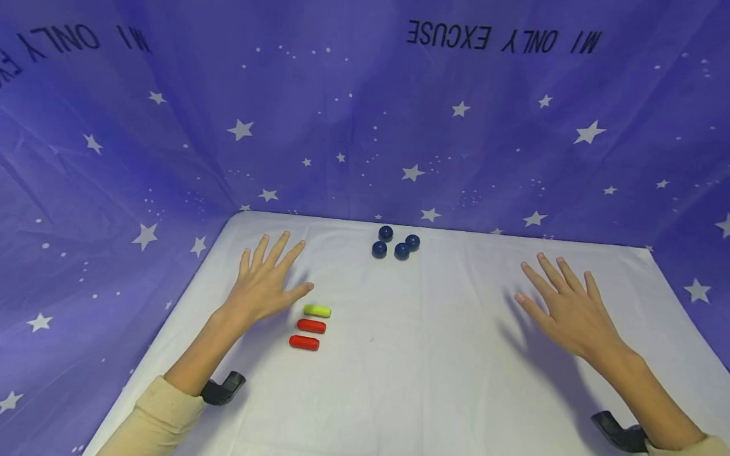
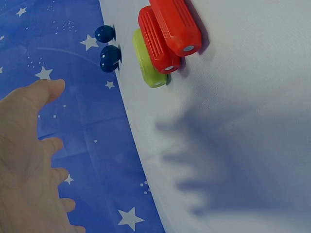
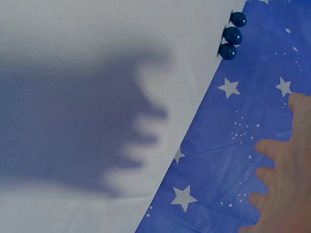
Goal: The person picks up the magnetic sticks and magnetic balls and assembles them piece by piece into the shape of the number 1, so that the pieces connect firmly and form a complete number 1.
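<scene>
My left hand (image 1: 261, 288) hovers over the left side of the white table, fingers spread and holding nothing. Close to its thumb lie a yellow-green stick (image 1: 317, 311) and two red sticks, one (image 1: 311, 326) beside it and the other (image 1: 305, 342) nearer me. The left wrist view shows the red stick (image 2: 176, 24) with ridged sides and a pale dot on its end. On the right, my right hand (image 1: 573, 310) is held above the table with spread fingers, touching nothing. Several dark blue balls (image 1: 402, 251) sit grouped at the back, between the hands.
White cloth covers the table (image 1: 433, 367). Behind it and along both sides hangs a purple-blue curtain (image 1: 353, 126) with white stars and printed lettering. Each wrist wears a black strap mount, the left one (image 1: 224, 389) and the right one (image 1: 618, 432). Both hands cast shadows on the cloth.
</scene>
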Available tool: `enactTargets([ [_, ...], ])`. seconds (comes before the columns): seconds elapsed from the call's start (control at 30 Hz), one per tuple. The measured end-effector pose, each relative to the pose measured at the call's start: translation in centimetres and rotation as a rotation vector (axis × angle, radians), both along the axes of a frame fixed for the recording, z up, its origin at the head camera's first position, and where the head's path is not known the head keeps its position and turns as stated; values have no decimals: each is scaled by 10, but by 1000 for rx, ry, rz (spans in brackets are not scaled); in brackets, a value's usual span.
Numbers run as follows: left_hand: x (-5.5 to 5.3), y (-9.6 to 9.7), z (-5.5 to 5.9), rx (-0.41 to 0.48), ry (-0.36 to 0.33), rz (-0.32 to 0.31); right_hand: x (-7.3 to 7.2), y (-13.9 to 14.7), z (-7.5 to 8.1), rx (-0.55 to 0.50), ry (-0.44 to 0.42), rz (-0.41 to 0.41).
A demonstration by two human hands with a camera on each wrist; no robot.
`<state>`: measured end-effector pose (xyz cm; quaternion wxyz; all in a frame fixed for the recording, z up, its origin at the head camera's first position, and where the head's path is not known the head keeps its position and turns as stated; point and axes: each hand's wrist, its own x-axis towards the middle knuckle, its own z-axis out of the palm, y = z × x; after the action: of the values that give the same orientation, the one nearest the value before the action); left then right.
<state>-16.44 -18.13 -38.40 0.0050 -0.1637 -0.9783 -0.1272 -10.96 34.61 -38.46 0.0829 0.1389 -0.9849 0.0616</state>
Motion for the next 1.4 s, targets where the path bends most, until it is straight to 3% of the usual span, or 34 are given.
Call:
enactTargets([
  [0.77,1,-2,-6,47,42,-47,-6,-4,-3,-83,36,29],
  [1.07,2,1,-10,136,59,-77,-7,-4,-7,-131,77,59],
  [1.4,2,2,-19,282,59,-133,-4,-9,-10,-159,28,37],
])
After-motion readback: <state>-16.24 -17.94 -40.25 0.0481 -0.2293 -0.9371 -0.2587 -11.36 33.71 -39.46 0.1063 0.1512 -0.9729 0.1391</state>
